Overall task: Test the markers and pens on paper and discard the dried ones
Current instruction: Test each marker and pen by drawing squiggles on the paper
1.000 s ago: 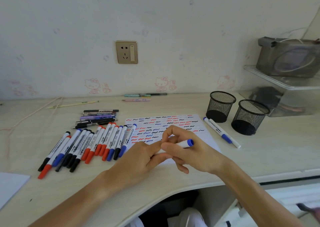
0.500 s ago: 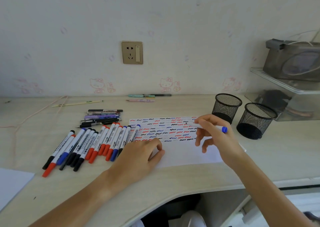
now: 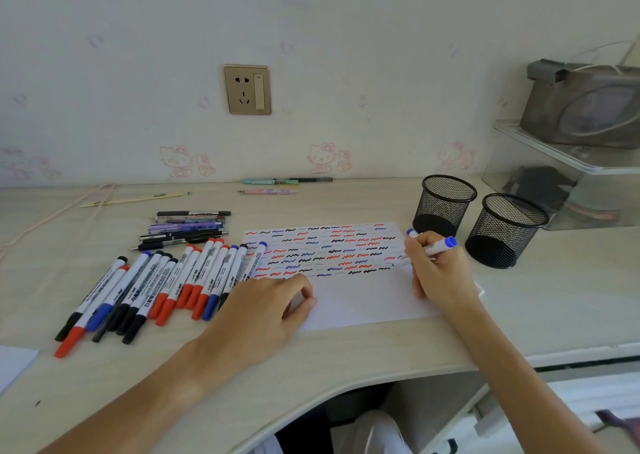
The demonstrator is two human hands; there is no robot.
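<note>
- Blue-ended marker (image 3: pixel 437 246) pinched in right hand (image 3: pixel 440 273), fingers curled round barrel, tip down at right edge of paper (image 3: pixel 363 297) among rows of squiggles.
- Left hand (image 3: pixel 266 301) flat on paper's near-left corner, fingers relaxed, holding nothing.
- Testing step apparently in hand; next likely calls for judging the stroke, then sorting.
- Marker row (image 3: pixel 156 287) left on table (image 3: pixel 554 301); two mesh cups (image 3: pixel 478 221) far right.
- Tip and fresh mark hidden behind fingers; another blue cap (image 3: pixel 412 233) peeks out just beyond the knuckles.

Crowding the left: markers (image 3: pixel 152 291). Blocking the right: two cups (image 3: pixel 446 204). Lying bare between: paper's (image 3: pixel 363 301) lower part.
</note>
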